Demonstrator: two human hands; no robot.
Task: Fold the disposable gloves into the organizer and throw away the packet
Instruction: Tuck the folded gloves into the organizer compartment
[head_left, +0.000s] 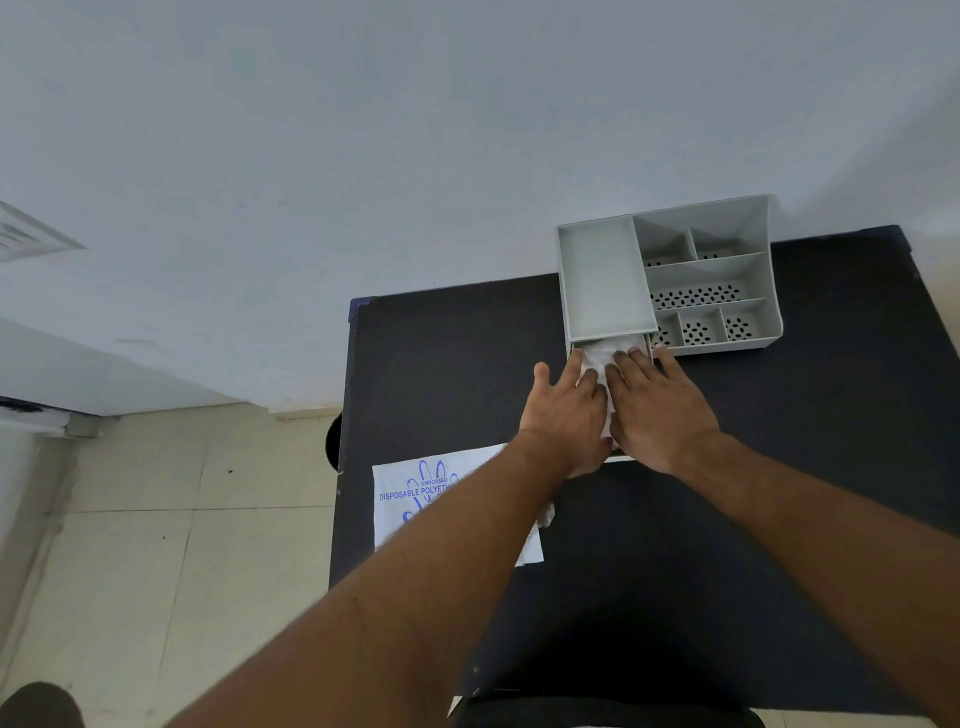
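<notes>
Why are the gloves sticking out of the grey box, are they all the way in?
Not all the way in. The gloves poke from the slot under the organizer, partly under the left hand and right hand.

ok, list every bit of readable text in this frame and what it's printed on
"EMBOSSED" on the white packet, blue print, above the hand drawing.
"DISPOSABLE POLYETH" on the same packet; the rest of the word is hidden behind the left forearm.
Any further print on the packet is covered by the arm.
The grey organizer shows no lettering.
</notes>
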